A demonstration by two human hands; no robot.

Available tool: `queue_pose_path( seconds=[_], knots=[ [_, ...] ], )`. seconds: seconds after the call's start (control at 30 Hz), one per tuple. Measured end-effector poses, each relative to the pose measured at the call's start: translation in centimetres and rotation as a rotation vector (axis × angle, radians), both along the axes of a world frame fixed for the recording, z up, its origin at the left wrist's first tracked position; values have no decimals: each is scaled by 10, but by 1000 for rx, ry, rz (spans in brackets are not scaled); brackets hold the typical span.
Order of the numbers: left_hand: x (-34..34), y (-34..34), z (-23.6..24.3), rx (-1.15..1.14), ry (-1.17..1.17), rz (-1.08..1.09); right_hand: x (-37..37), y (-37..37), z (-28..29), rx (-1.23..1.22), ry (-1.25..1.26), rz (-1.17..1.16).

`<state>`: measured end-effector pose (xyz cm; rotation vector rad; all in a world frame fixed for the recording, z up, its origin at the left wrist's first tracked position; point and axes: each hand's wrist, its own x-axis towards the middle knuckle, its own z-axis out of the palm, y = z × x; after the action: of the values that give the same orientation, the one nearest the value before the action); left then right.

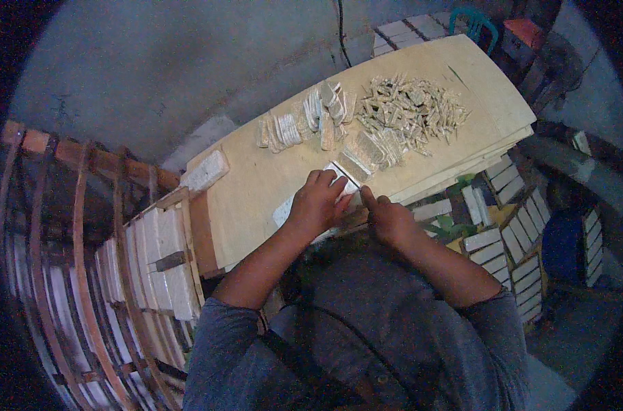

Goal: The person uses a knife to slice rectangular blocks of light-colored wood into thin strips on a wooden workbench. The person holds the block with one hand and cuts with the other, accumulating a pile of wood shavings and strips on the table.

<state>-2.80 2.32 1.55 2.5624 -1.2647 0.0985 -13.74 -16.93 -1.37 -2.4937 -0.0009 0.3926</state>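
Observation:
My left hand [318,202] presses down on a white block [337,176] near the table's front edge, its fingers bent over the top. A thin dark blade, which looks like a knife [345,174], lies across the block. My right hand [391,218] is closed at the near end of this blade, index finger stretched along it; the handle is hidden in the palm. Just beyond the block, a fanned row of thin pale slices [371,151] lies on the table. Beside my left wrist is another white piece [282,211], partly covered.
On the wooden tabletop [243,198] lie more stacks of oval slices [287,130], a heap of small pointed pieces [410,113] and a pale block [205,170]. Wooden racks [82,226] stand at left. Crates of white blocks [524,236] and a blue drum [561,243] are at right.

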Motion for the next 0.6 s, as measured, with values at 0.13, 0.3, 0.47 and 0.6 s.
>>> queue_pose_path(
  seconds=[0.13, 0.3, 0.47, 0.6],
  knots=[
    [1, 2, 3, 23, -16, -4, 0, -5, 0, -15, -53, -21],
    [-4, 4, 9, 73, -41, 16, -10, -9, 27, 16, -100, -72],
    [-4, 5, 7, 48, -16, -3, -15, 8, 34, -69, 6, -5],
    [-6, 9, 8, 62, 42, -6, -18, 13, 36, -91, 35, -5]
  ],
)
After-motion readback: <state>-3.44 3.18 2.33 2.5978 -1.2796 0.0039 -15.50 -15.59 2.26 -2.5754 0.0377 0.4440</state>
